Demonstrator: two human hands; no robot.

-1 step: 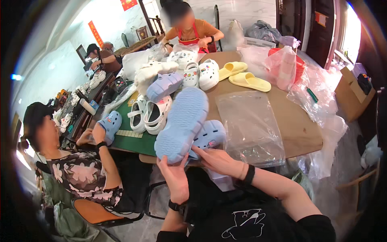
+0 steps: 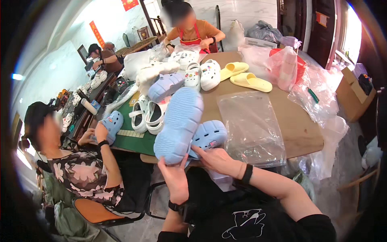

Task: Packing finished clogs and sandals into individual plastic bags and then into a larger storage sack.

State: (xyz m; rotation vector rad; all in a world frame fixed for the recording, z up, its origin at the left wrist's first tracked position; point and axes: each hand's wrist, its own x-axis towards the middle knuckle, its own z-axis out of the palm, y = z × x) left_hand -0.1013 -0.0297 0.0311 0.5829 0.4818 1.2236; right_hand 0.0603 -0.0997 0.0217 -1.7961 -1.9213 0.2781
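My left hand (image 2: 175,179) grips a light blue clog (image 2: 179,125) by its heel end, with the ridged sole facing me and the toe pointing up. Close beside it, my right hand (image 2: 217,161) is closed on the heel end of a second blue clog (image 2: 210,135), whose holed upper carries a small charm. Its fingers are partly hidden behind that clog's edge. Behind the raised sole, a pair of white clogs (image 2: 155,119) with straps stands on the table, and another blue clog (image 2: 166,86) lies on its side among white ones.
A clear plastic bag (image 2: 252,125) lies flat on the brown table (image 2: 300,139), right of my hands. Yellow slippers (image 2: 250,82) lie beyond it. At left a person (image 2: 86,173) handles a blue clog (image 2: 113,125); another person (image 2: 189,34) sits across. Crumpled plastic (image 2: 318,101) covers the right edge.
The sole-up clog in my left hand has shifted slightly left and tilted a little. The other clog in my right hand stays almost where it was.
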